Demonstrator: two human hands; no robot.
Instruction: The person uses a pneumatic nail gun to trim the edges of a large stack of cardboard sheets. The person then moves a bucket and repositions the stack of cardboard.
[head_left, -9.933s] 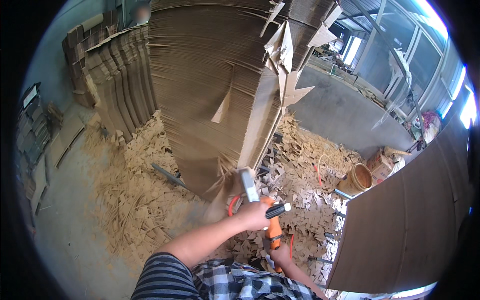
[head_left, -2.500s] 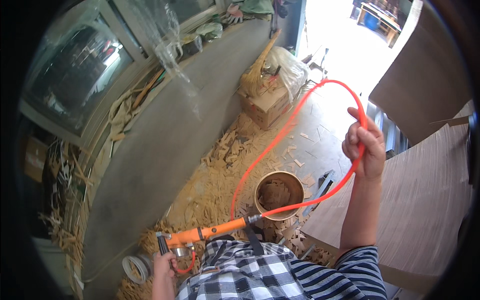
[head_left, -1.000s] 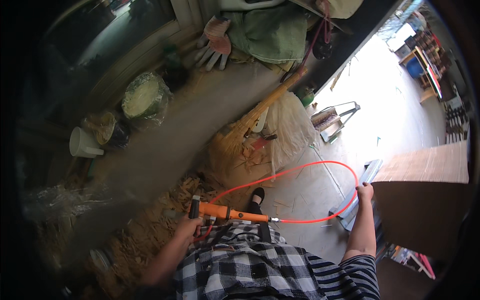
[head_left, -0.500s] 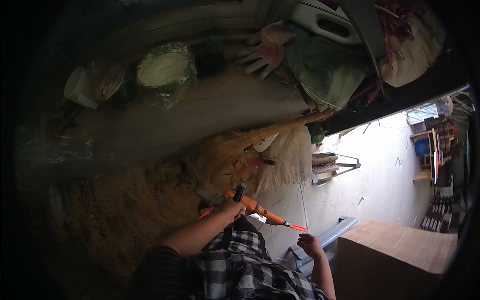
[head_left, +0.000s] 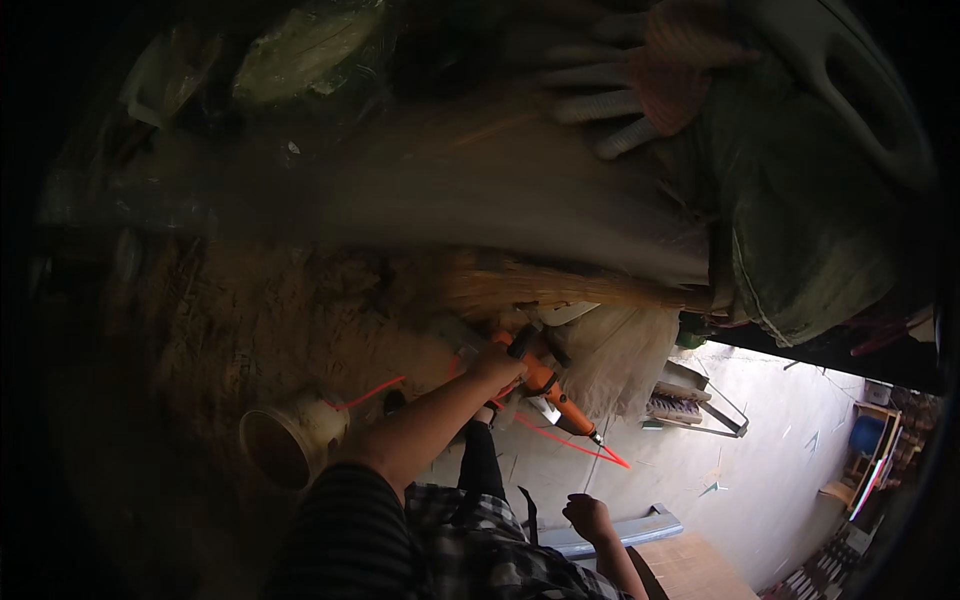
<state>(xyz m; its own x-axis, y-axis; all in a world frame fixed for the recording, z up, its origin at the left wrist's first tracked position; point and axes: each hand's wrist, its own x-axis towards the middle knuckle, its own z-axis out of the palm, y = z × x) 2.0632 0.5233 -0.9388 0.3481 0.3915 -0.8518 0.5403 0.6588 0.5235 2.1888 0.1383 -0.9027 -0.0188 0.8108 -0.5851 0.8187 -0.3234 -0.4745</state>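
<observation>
My left hand [head_left: 497,367] is wrapped around the black side handle of an orange power tool [head_left: 560,400], which looks like an angle grinder. Its body slants down to the right, and its far-left working end is dim and partly hidden. From its right end a red cord [head_left: 550,432] loops back under the body and trails left. My right hand [head_left: 590,518] hangs apart from the tool at the lower right, fingers curled in, with nothing visible in them. A white bucket [head_left: 290,440] lies tipped just left of my left forearm.
Above lie a bundle of straw bristles [head_left: 560,280], a pale plastic bag [head_left: 625,355], a work glove [head_left: 665,85] and a green sack [head_left: 810,220]. Dirt [head_left: 240,350] covers the left ground. A metal frame [head_left: 690,400], grey beam [head_left: 625,528] and brown board [head_left: 690,570] stand right.
My view has shifted, and the bucket has come into sight at the left. My left hand still holds the tool. My right hand is now lower, farther from the cord, its fingers more curled.
</observation>
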